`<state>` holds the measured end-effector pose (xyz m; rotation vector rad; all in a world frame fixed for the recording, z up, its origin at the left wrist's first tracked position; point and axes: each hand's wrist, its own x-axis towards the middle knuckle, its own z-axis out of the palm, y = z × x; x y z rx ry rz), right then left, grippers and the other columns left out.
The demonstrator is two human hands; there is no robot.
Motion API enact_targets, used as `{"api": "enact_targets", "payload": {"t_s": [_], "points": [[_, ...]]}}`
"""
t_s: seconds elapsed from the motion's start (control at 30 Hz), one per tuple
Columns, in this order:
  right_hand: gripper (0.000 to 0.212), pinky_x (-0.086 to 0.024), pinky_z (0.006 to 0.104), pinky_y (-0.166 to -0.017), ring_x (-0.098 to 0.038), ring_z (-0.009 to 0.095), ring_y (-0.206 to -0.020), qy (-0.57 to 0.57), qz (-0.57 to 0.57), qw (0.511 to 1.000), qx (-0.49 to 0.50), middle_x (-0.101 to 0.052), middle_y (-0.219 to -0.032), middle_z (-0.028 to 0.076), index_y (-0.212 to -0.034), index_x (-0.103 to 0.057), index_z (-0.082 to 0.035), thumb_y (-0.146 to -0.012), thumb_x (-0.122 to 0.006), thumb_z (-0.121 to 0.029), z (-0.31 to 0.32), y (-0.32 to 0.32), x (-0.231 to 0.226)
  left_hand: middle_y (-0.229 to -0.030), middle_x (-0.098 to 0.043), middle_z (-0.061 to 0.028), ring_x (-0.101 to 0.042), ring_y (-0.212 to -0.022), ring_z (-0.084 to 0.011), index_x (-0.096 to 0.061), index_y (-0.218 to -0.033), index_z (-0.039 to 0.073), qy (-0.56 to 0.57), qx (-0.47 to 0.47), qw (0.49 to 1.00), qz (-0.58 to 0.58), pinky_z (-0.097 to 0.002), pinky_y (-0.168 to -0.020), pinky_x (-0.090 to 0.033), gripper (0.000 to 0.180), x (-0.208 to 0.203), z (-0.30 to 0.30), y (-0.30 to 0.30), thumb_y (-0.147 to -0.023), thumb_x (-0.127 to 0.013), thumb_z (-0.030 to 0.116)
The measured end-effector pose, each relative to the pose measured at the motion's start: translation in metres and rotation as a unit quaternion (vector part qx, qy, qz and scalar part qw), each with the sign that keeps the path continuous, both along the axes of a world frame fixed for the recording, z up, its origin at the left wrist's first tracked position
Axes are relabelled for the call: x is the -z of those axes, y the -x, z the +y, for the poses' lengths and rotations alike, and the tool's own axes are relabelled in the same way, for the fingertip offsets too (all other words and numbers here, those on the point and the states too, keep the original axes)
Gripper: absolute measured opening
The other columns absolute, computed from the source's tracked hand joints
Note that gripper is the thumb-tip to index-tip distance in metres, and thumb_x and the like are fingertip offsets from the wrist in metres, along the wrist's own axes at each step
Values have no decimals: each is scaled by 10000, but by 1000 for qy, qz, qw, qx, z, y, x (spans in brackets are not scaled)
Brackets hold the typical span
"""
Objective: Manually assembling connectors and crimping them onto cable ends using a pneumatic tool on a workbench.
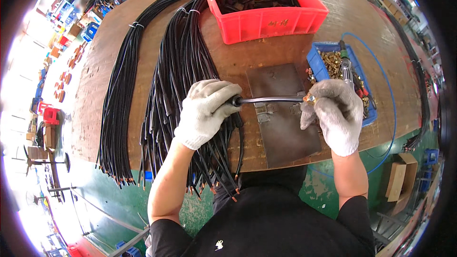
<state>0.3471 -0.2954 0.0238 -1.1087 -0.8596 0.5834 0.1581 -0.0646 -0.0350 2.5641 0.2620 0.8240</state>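
A short stretch of black cable (273, 99) runs level between my two gloved hands, above a dark metal plate (293, 140) on the table. My left hand (204, 109) is closed round the cable at a black sleeve (235, 100) whose round end shows beside the thumb. At the cable's other end, my right hand (340, 114) pinches a small brass-coloured terminal (310, 99) with thumb and fingers. Whether the cable sits inside the terminal is hidden by the fingers. Under and left of my left hand lies a bundle of black cables (169, 74) with bare copper ends.
A red bin (273, 29) of black sleeves stands at the back. Right of the plate is a blue bin (314, 59) of brass-coloured parts, with an air tool (346, 69) on it and a blue hose (390, 90). Another tied cable bundle (119, 95) lies at left.
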Motion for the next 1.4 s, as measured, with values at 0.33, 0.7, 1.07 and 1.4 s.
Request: {"api": "enact_targets", "payload": {"t_s": [0.33, 0.7, 1.07, 1.4], "points": [[207, -582, 239, -680, -755, 123, -805, 22, -124, 992, -12, -787, -1029, 97, -1149, -729, 18, -949, -779, 43, 5, 7, -10, -1199, -736, -169, -686, -1187, -390, -738, -1238, 22, 63, 81, 995, -2, -467, -1063, -527, 454, 0, -4, 4, -893, -782, 314], [206, -585, 244, -696, -745, 91, -825, 21, -222, 974, -28, -794, -1009, 67, -1149, -745, -18, -952, -800, 8, 15, 7, -12, -1240, -723, -139, -690, -1128, -195, -615, -1281, -23, 338, 55, 940, -4, -335, -1025, -547, 514, 18, -22, 15, -831, -860, -55], [204, -561, 283, -629, -751, 160, -726, 1, -276, 961, -25, -801, -964, 101, -1104, -742, -39, -927, -843, -50, 17, 10, -18, -1193, -757, -165, -728, -1129, -284, -696, -1190, 4, 374, 93, 920, -76, -371, -1001, -576, 441, 27, -20, 15, -787, -869, -47], [276, -612, 379, -668, -784, 287, -796, -46, -411, 908, -62, -790, -965, 77, -1059, -751, -90, -823, -893, -67, 15, 12, -18, -1255, -737, -184, -697, -1216, -296, -686, -1200, -16, 409, 106, 899, -119, -386, -1060, -550, 420, 31, -22, 16, -824, -873, -36]]}}
